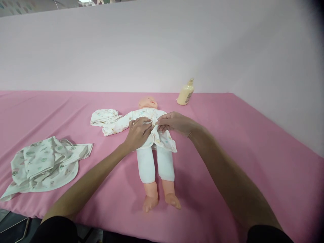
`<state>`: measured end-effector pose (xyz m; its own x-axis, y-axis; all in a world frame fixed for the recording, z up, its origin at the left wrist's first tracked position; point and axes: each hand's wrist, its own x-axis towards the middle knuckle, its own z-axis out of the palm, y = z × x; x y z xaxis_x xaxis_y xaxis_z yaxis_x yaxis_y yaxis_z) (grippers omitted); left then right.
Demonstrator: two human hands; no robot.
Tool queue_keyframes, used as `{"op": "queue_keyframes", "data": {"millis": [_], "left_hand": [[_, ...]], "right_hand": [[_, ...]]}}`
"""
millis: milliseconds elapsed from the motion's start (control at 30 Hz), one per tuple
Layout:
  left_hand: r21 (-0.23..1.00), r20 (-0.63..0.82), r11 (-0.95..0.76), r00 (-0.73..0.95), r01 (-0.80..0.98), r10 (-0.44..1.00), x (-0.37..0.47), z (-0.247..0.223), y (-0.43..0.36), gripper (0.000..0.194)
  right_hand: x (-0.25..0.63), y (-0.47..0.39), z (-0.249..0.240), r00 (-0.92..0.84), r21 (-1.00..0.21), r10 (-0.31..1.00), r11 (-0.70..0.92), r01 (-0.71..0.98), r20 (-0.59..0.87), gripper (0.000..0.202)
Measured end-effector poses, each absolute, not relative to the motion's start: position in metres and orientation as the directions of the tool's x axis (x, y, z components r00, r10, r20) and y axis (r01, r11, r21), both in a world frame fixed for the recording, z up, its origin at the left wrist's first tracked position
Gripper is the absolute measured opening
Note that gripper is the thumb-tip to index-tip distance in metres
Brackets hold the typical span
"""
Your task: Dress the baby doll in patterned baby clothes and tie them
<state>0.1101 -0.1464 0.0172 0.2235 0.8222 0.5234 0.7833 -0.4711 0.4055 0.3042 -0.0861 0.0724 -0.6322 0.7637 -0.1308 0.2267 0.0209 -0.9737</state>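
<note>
A baby doll lies on its back, head away from me, with white cloth legs and bare plastic feet. It wears a white printed baby jacket, whose front edges meet near the middle of the chest. My left hand rests over the doll's left-side chest in view, fingertips pinching the jacket's front edge. From the other side, my right hand pinches the opposite edge close to the left fingertips. Whatever fastener lies between the fingers is too small to make out. One jacket sleeve stretches out to the left.
Pink cloth covers the padded surface. A crumpled white printed cloth lies at the left, and a folded printed garment sits beside the sleeve. A cream pump bottle stands at the back near the white wall. A phone shows at lower left.
</note>
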Motion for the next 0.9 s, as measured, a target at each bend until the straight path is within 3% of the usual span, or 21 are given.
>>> {"op": "queue_keyframes", "data": {"millis": [200,300,467,900], "left_hand": [[0.435,0.616,-0.497,0.154,0.751,0.773,0.112,0.011,-0.142,0.022],[0.392,0.655,-0.496,0.143,0.775,0.742,0.112,0.008,-0.141,0.021],[0.298,0.744,-0.535,0.159,0.791,0.649,0.112,0.005,-0.141,0.021],[0.278,0.726,-0.511,0.169,0.813,0.666,0.111,0.005,-0.142,0.020]], "right_hand": [[0.301,-0.096,0.081,-0.592,-0.927,0.792,0.099,0.362,-0.147,0.015],[0.302,-0.099,0.087,-0.619,-0.904,0.768,0.133,0.407,-0.166,0.009],[0.307,-0.098,0.089,-0.682,-0.905,0.706,0.141,0.401,-0.192,0.016],[0.306,-0.097,0.087,-0.592,-0.891,0.803,0.222,0.395,-0.062,0.008]]}}
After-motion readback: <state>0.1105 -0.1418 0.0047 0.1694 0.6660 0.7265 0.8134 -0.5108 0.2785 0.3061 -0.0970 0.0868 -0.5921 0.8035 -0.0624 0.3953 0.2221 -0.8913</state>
